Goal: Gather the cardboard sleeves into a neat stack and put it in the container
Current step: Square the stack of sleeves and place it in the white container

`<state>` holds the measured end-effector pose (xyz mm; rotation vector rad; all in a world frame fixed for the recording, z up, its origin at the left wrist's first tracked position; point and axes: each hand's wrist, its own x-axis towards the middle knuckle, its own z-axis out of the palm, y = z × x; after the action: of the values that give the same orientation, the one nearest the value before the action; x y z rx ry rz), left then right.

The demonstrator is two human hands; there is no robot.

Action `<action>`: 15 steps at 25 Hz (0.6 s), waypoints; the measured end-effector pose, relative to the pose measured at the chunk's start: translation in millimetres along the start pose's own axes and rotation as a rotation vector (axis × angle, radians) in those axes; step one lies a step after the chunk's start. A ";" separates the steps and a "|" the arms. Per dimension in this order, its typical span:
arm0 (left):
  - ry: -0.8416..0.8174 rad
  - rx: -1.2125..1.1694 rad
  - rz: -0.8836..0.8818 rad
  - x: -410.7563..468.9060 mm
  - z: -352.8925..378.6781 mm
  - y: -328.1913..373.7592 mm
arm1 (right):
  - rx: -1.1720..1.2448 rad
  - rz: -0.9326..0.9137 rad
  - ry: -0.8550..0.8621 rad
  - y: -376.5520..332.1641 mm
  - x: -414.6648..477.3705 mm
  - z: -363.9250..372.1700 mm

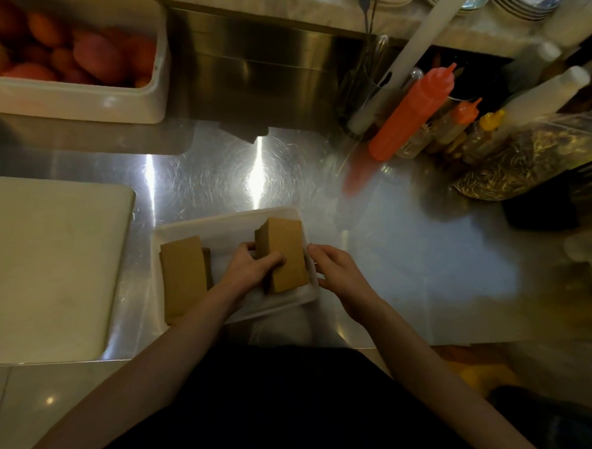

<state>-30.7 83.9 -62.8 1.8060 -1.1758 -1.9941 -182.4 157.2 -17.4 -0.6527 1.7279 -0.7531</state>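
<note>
As a stack of cardboard sleeves (284, 251) sits inside the white container (219, 221) on a steel counter (406, 247), the head view shows the left hand (251, 268) with fingers wrapped over the stack's near left edge. The right hand (336, 274) rests straight-fingered at the container's rim just right of that grip, holding nothing. A second stack (182, 276) lies left of the grip, in the same container. The sleeves look light and stiff but loosely layered, so they may fan or slide. Squeezing both long sides should keep them square.
</note>
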 end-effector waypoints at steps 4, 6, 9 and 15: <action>-0.058 0.049 0.066 -3.4 5.1 0.3 | 0.000 -0.014 -0.030 -0.5 -1.1 1.2; -0.095 0.049 0.093 -4.9 6.7 -1.3 | -0.003 -0.014 -0.040 0.4 -0.1 1.6; -0.111 0.082 0.110 -5.3 7.4 0.3 | -0.015 -0.015 -0.036 1.6 1.1 1.2; -0.116 0.134 0.125 -7.8 15.0 -2.9 | -0.009 -0.034 -0.054 4.9 2.7 0.1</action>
<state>-41.5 97.0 -59.9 1.6478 -1.4514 -2.0160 -183.3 158.3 -22.8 -0.7039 1.6757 -0.7451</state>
